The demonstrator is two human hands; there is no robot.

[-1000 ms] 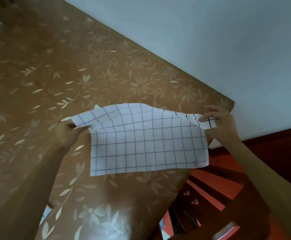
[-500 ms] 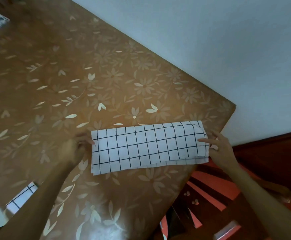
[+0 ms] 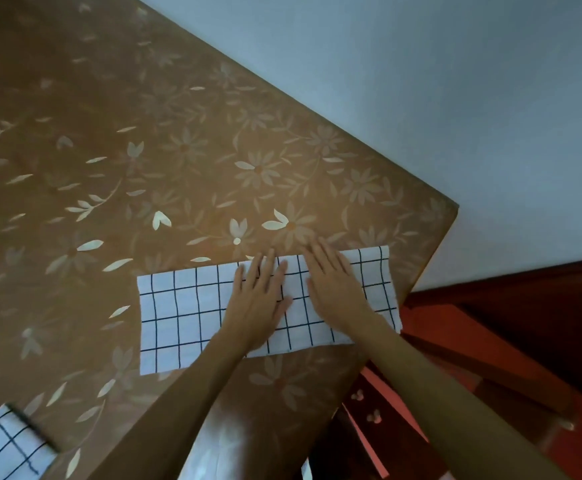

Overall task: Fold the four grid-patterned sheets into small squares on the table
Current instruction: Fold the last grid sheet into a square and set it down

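A white sheet with a dark grid point(image 3: 182, 313) lies folded in half as a long strip on the brown flower-patterned table point(image 3: 144, 150), near its right corner. My left hand point(image 3: 260, 299) lies flat on the middle of the strip, fingers spread. My right hand point(image 3: 334, 282) lies flat beside it, a little to the right, palm down on the strip. Neither hand grips anything. Another grid-patterned sheet point(image 3: 2, 445) shows at the bottom left corner, partly cut off by the frame.
The table's right corner point(image 3: 454, 209) is just beyond the strip's right end, and its near edge runs diagonally under my arms. A pale wall point(image 3: 421, 81) rises behind. Red and dark wooden furniture point(image 3: 490, 358) stands below to the right.
The sheet's far half was brought over onto the near half. My hands then left the strip's ends and now lie flat, side by side, on its middle.
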